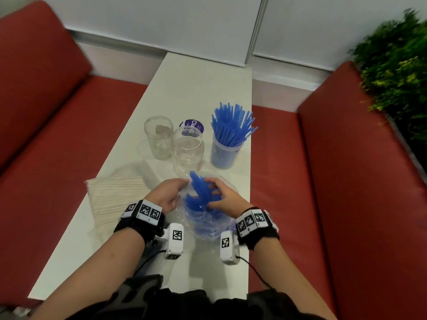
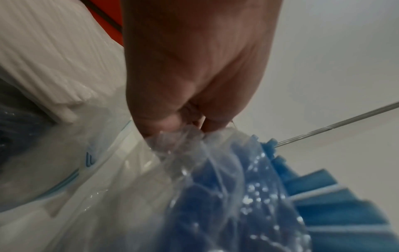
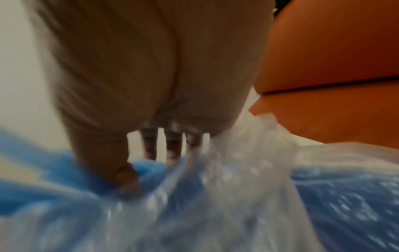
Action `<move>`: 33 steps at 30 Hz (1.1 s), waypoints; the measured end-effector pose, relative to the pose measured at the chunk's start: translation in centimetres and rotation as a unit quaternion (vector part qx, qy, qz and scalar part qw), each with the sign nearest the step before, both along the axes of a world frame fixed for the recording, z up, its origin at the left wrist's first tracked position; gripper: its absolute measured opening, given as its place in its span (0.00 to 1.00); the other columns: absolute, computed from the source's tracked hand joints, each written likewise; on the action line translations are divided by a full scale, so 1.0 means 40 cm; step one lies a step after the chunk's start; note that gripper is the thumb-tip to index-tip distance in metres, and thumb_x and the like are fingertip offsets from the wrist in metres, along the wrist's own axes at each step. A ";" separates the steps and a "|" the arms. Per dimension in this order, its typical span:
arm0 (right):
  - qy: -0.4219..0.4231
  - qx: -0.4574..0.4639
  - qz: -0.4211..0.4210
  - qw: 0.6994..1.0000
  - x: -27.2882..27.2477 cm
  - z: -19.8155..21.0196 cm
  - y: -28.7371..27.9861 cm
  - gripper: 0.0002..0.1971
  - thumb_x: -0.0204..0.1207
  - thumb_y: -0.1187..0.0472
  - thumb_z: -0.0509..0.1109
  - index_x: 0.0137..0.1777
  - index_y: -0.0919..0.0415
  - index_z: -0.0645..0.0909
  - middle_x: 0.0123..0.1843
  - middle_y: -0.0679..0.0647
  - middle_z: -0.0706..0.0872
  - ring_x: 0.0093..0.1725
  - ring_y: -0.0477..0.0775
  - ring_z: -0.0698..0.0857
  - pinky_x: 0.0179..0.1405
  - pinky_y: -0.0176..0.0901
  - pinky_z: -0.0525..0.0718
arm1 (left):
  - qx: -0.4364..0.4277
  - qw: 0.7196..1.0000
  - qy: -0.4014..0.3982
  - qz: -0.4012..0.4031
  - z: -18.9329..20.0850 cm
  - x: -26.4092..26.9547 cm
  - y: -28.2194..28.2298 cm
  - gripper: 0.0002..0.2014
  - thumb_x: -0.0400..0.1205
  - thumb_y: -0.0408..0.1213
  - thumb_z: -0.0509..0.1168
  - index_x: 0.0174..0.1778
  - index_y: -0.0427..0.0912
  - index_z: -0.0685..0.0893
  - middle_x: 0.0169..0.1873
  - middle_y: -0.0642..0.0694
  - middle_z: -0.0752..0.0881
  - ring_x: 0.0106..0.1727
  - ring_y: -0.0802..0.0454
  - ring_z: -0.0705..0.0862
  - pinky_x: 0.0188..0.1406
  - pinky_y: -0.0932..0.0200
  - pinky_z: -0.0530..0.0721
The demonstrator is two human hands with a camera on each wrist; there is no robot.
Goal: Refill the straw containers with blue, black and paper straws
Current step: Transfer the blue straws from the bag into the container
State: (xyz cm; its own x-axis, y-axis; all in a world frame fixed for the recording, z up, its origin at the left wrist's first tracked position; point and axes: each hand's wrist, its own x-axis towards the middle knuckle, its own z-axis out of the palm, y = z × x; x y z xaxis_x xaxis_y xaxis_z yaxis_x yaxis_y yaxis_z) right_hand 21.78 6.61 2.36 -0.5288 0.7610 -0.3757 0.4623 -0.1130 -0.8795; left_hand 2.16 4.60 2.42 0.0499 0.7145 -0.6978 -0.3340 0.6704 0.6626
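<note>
A clear plastic bag [image 1: 208, 225] of blue straws [image 1: 201, 192] lies on the white table [image 1: 198, 88] in front of me. My left hand [image 1: 172, 192] pinches the bag's bunched rim [image 2: 183, 136]. My right hand [image 1: 218, 195] reaches into the bag's mouth and grips a bundle of blue straws [image 3: 149, 166]. Farther back stand three containers: a clear one packed with blue straws [image 1: 225, 151] at the right, an empty clear jar [image 1: 187, 148] in the middle, and another empty clear jar [image 1: 159, 137] at the left. A pack of paper straws [image 1: 115, 195] lies left of my left hand.
A purple round lid [image 1: 191, 125] lies behind the middle jar. Red bench seats [image 1: 300, 181] flank the narrow table on both sides. A green plant [image 1: 392, 65] stands at the far right. A white wall closes the far end.
</note>
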 end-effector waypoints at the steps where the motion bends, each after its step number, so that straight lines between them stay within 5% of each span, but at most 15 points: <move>1: -0.014 0.016 -0.015 1.000 -0.007 -0.009 -0.014 0.36 0.72 0.75 0.77 0.79 0.57 0.70 0.68 0.50 0.78 0.64 0.48 0.81 0.64 0.34 0.80 | 0.002 1.000 0.002 -0.004 0.004 0.005 -0.003 0.18 0.91 0.32 0.55 0.72 0.26 0.80 0.66 0.26 0.84 0.59 0.34 0.86 0.55 0.42 0.86; 7: -0.027 0.047 -0.108 0.993 -0.023 -0.031 -0.043 0.28 0.77 0.70 0.75 0.77 0.63 0.75 0.71 0.61 0.83 0.71 0.60 0.81 0.75 0.57 0.77 | 0.006 1.000 0.026 0.005 0.017 0.008 -0.022 0.16 0.92 0.32 0.56 0.70 0.28 0.80 0.44 0.36 0.91 0.36 0.46 0.91 0.28 0.56 0.89; 13: -0.033 0.094 -0.162 0.982 -0.024 -0.012 -0.024 0.09 0.84 0.57 0.69 0.62 0.56 0.79 0.58 0.56 0.86 0.58 0.57 0.85 0.64 0.56 0.83 | 0.009 1.000 0.009 -0.005 0.036 0.004 -0.037 0.17 0.92 0.33 0.55 0.72 0.29 0.80 0.56 0.33 0.89 0.43 0.44 0.91 0.35 0.53 0.92; 18: 0.078 0.093 -0.224 0.967 -0.018 -0.010 -0.031 0.11 0.82 0.59 0.71 0.56 0.41 0.76 0.42 0.38 0.86 0.42 0.39 0.87 0.44 0.30 0.82 | 0.004 1.000 0.003 0.000 0.033 -0.002 -0.045 0.17 0.92 0.34 0.55 0.71 0.30 0.80 0.57 0.33 0.90 0.45 0.43 0.91 0.35 0.51 0.92; 22: 0.076 0.028 -0.228 0.970 -0.008 -0.042 -0.054 0.06 0.76 0.59 0.79 0.43 0.55 0.83 0.31 0.43 0.85 0.31 0.42 0.83 0.40 0.38 0.82 | 0.011 1.000 -0.002 -0.012 0.032 0.000 -0.046 0.17 0.93 0.33 0.53 0.71 0.29 0.81 0.61 0.31 0.88 0.48 0.41 0.91 0.38 0.51 0.93; 28: 0.088 0.032 -0.243 0.965 -0.017 0.033 -0.016 0.18 0.73 0.54 0.81 0.27 0.55 0.78 0.21 0.47 0.80 0.22 0.43 0.78 0.28 0.35 0.78 | 0.010 1.000 -0.002 -0.012 0.026 -0.001 -0.043 0.17 0.93 0.33 0.53 0.71 0.30 0.80 0.59 0.32 0.88 0.47 0.42 0.90 0.39 0.51 0.93; 33: 0.184 0.090 -0.252 0.946 -0.024 0.081 0.027 0.16 0.70 0.57 0.82 0.32 0.56 0.76 0.26 0.50 0.77 0.28 0.50 0.77 0.32 0.39 0.80 | 0.012 1.000 0.008 -0.022 0.018 -0.005 -0.039 0.16 0.92 0.34 0.55 0.71 0.30 0.81 0.60 0.32 0.88 0.50 0.40 0.89 0.45 0.48 0.91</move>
State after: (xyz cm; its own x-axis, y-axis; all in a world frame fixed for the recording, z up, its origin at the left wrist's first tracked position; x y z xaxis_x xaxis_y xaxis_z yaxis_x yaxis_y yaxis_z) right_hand 20.81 7.69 5.60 -0.1518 0.9854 -0.0768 0.0477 -0.0703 -0.9964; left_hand 1.98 3.03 3.14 0.0703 0.7280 -0.6819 -0.2938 0.6684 0.6833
